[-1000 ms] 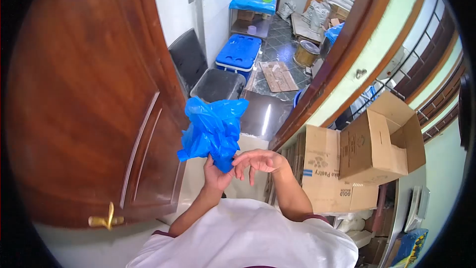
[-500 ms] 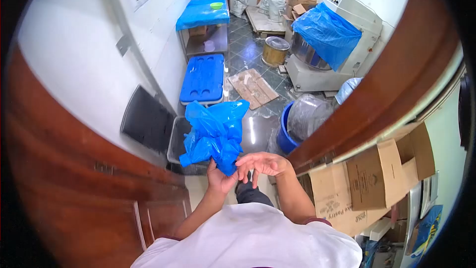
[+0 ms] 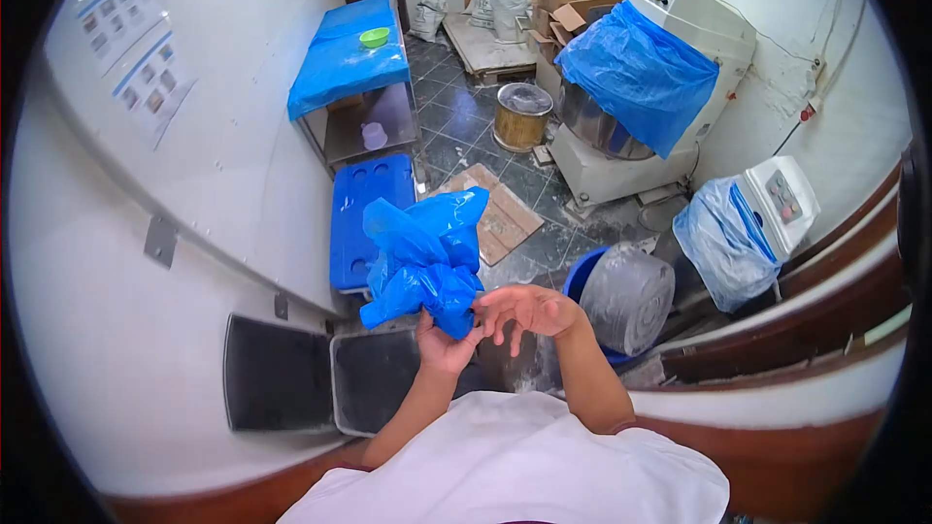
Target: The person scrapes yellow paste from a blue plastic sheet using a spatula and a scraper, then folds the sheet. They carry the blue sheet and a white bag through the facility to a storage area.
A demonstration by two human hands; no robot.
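Note:
A crumpled blue plastic bag (image 3: 427,257) rises in front of my chest, its bunched lower end in my left hand (image 3: 447,347). The fingers of that hand are closed on the bag from below, partly hidden by the plastic. On the right of the bag is my right hand (image 3: 532,313), fingers spread and loosely curved, palm partly turned up. Its fingertips are right at the bag's lower edge, close to the left thumb.
A blue-lidded cooler box (image 3: 359,213) and a blue-covered table (image 3: 340,44) line the left wall. Dark bins (image 3: 377,383) stand nearby. Flattened cardboard (image 3: 495,218) lies on the tiles. At right are a covered mixer (image 3: 631,68), a smaller machine (image 3: 728,238) and a blue tub (image 3: 581,272).
I have moved forward through the doorway into the room; the smaller machine at right now shows fully. The left hand keeps its hold on the blue plastic bag, the right staying beside it.

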